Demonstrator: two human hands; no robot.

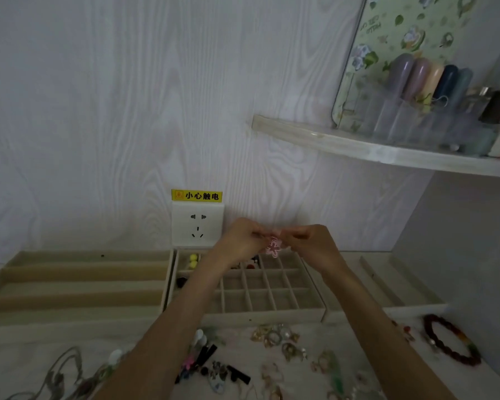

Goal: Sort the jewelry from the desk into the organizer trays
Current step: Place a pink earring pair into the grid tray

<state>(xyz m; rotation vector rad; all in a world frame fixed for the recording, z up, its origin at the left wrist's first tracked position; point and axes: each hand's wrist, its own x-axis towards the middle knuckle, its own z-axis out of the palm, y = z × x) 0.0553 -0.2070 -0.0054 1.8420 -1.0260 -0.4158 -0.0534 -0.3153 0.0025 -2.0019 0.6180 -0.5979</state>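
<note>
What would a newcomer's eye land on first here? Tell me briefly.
First, the two hands meeting at centre: the left hand and right hand pinch a small pink flower piece together above the grid tray. Next, the yellow warning sticker over the wall socket, then the dark red bead bracelet on the desk at far right.

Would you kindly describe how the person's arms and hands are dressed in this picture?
Both forearms are bare as far as the frame shows: no sleeves or gloves. No watch, bracelet or ring can be made out on the left hand or the right hand, though the picture is soft.
</note>
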